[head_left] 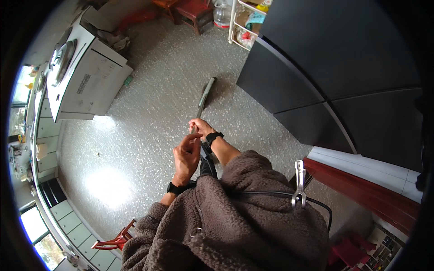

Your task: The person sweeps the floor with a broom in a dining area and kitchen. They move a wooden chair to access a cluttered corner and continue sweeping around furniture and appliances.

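Observation:
A mop [207, 93] with a thin handle and a narrow, pale grey-green head stands on the speckled grey floor ahead of me. My right hand [201, 128] is closed round its handle, lower down and farther from me. Nearer my body, my left hand [186, 157] has its fingers curled at the upper part of the same handle. Part of the handle is hidden behind the fingers. Each wrist wears a black band, and brown fleece sleeves cover my arms.
To the right stands a large dark cabinet [289, 72], beside a white shelf rack [240, 27]. A white counter unit [90, 81] is at the left. A red stool [194, 13] and a clear plastic jug [221, 16] stand at the back; a red chair [118, 239] is near lower left.

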Motion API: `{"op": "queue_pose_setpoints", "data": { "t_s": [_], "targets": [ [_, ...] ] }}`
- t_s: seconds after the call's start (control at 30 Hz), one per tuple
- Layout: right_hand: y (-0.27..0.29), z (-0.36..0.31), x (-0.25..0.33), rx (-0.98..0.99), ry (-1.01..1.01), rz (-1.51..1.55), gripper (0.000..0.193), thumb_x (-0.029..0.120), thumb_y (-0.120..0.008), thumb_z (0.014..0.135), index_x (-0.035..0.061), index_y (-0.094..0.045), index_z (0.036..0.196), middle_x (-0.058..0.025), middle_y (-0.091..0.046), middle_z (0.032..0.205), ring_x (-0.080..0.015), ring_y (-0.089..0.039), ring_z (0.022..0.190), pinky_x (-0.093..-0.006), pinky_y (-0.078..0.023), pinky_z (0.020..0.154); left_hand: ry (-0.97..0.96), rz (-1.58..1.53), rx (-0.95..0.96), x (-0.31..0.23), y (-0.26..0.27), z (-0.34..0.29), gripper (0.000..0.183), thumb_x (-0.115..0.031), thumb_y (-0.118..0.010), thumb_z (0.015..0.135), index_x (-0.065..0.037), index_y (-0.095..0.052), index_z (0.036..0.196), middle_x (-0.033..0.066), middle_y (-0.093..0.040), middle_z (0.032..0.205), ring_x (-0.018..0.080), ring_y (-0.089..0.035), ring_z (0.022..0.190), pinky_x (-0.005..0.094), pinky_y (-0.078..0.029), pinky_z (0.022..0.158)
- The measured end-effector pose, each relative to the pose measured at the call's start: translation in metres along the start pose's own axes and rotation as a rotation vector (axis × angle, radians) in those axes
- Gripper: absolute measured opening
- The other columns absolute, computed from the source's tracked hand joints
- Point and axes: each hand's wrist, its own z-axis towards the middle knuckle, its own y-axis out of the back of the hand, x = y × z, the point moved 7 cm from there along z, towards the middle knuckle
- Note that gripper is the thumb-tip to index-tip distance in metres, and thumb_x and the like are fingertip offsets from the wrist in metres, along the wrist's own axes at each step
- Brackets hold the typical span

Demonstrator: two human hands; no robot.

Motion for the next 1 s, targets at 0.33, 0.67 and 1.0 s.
{"op": "queue_pose_setpoints", "data": {
  "t_s": [0.33,0.67,1.0],
  "targets": [
    [0.003,-0.034,0.026,-0.35,-0.087,0.068,0.018,0.015,-0.05,0.086,0.0094,-0.045,0.069,-0.0019,-0.04,0.055,-0.0151,-0.038,0.044,-0.0275,-0.035,0.041,0.049,-0.33,0.053,-0.011,0.045,0.063,0.013,-0.008,-0.055,0.094,0.0,-0.064,0.099,-0.0072,-0.052,0.059,-0.0011,-0.038,0.053,0.0203,-0.026,0.044],
    [0.138,-0.009,0.011,-0.335,-0.05,0.246,0.016,0.012,-0.046,0.088,0.004,-0.05,0.075,-0.0061,-0.047,0.062,-0.015,-0.044,0.049,-0.0251,-0.039,0.045,0.118,-0.136,0.517,0.047,-0.042,0.125,0.018,-0.012,-0.055,0.092,0.001,-0.064,0.099,-0.0001,-0.06,0.075,0.0037,-0.048,0.064,0.0233,-0.038,0.049],
    [-0.018,0.126,0.109,-0.245,-0.162,0.198,0.022,0.012,-0.05,0.086,0.0104,-0.042,0.066,-0.0033,-0.041,0.056,-0.0166,-0.042,0.044,-0.029,-0.036,0.039,0.168,-0.124,-0.071,0.021,0.057,0.259,0.015,-0.009,-0.054,0.093,-0.001,-0.066,0.098,-0.0101,-0.043,0.055,-0.0009,-0.032,0.051,0.0224,-0.019,0.043]
  ]
}}
